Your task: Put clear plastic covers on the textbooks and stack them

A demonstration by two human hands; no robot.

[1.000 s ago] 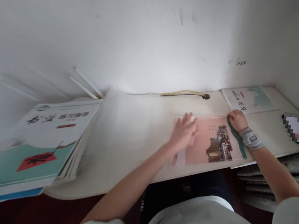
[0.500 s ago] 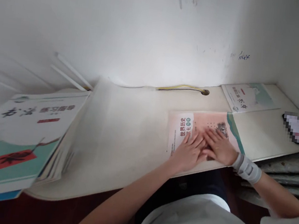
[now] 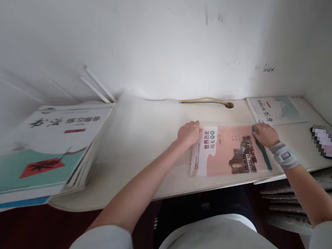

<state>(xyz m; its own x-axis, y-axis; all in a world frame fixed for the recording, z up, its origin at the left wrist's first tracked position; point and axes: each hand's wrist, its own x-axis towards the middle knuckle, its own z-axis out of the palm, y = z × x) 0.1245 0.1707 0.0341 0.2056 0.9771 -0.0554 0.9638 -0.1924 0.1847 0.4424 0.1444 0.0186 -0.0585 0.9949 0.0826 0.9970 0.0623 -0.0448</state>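
Note:
A thin pink workbook (image 3: 224, 152) with a printed picture of a building and a green strip lies on the pale desk (image 3: 143, 138). At its upper left corner, my left hand (image 3: 188, 133) is closed with curled fingers on the edge. My right hand (image 3: 266, 134), a grey band around its wrist, grips the upper right corner by the green strip. The fingertips of both hands are partly hidden. Just beyond my right hand lies a white-and-green booklet (image 3: 279, 110).
A stack of white-and-green booklets (image 3: 57, 147) stands at the left. A phone (image 3: 327, 142) rests near the right edge. Yellow and dark cables (image 3: 205, 100) run along the wall to a hole (image 3: 229, 105). Folded patterned fabric (image 3: 295, 201) sits below the desk's right side.
My hands have moved apart from the middle of the pink workbook to its two upper corners. Its cover picture now shows fully. The whole view has shifted slightly.

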